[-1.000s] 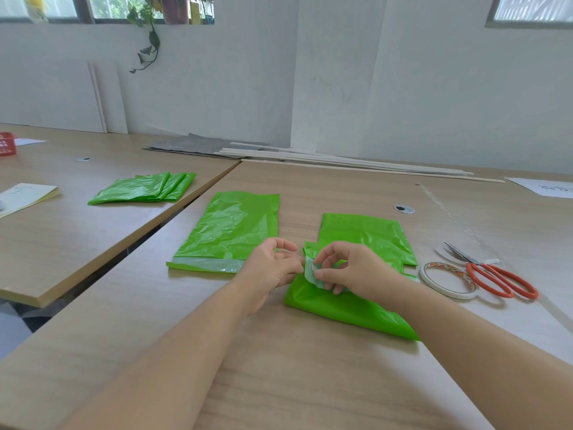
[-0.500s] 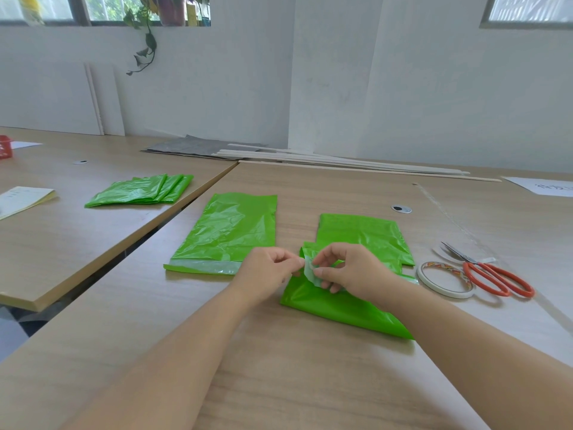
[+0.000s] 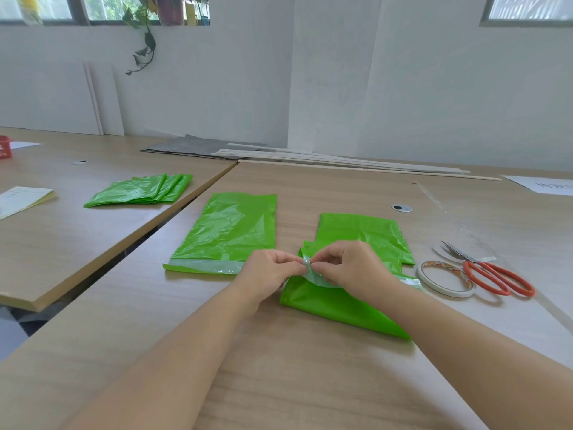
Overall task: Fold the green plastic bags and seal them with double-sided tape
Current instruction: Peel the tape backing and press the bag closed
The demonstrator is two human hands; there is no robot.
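Observation:
A green plastic bag (image 3: 328, 302) lies in front of me on the wooden table, its upper edge carrying a pale tape strip (image 3: 313, 276). My left hand (image 3: 269, 271) and my right hand (image 3: 353, 268) meet at the strip's left end, both pinching it with curled fingers. Behind them lies a folded green bag (image 3: 366, 234). To the left, another green bag (image 3: 229, 231) lies flat with a pale tape strip along its near edge. A roll of double-sided tape (image 3: 445, 278) sits at the right.
Orange-handled scissors (image 3: 493, 274) lie beside the tape roll. A stack of folded green bags (image 3: 139, 190) rests on the neighbouring table (image 3: 62, 243) at left, near a booklet (image 3: 21, 198). Long wooden slats (image 3: 341, 161) and grey sheets lie along the wall.
Both hands have stayed at the tape strip's left end, fingertips now closer together and pinching it. The view has shifted slightly.

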